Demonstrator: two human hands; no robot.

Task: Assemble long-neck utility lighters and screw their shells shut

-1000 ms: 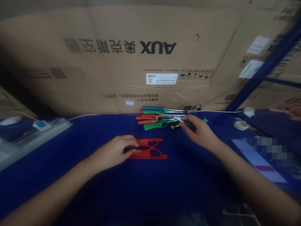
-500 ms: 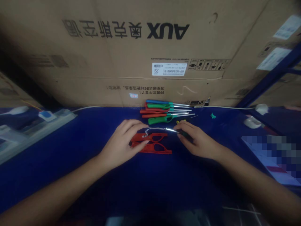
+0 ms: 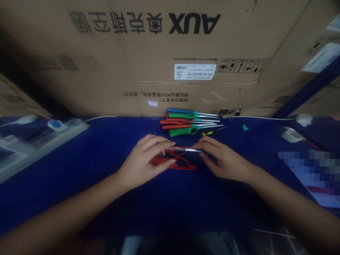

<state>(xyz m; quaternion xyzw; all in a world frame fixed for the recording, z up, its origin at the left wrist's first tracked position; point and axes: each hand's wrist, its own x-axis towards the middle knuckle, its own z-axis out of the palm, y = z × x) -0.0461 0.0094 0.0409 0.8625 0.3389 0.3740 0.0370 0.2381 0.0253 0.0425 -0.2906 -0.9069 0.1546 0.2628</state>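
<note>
Two red plastic shell halves (image 3: 186, 166) lie side by side on the blue table. My left hand (image 3: 148, 159) is over their left ends, thumb and fingers apart around them; whether it grips a shell or the thin white wires (image 3: 163, 152) is unclear. A silvery metal tube (image 3: 192, 150) with wires at its left end is pinched by my right hand (image 3: 220, 156), above the right end of the upper shell. Beyond both hands lies a pile of lighters with red, green and blue handles (image 3: 183, 131) and metal stems pointing right.
A yellow screwdriver (image 3: 207, 133) lies right of the pile, and a small green piece (image 3: 244, 127) farther right. A large cardboard box (image 3: 127, 71) stands behind. Clear plastic trays (image 3: 71, 129) are at left, a white roll (image 3: 290, 135) at right.
The metal tube has come down closer to the upper red shell, and my left hand has shifted slightly right. The camera view has tilted a little, and more of the yellow screwdriver shows.
</note>
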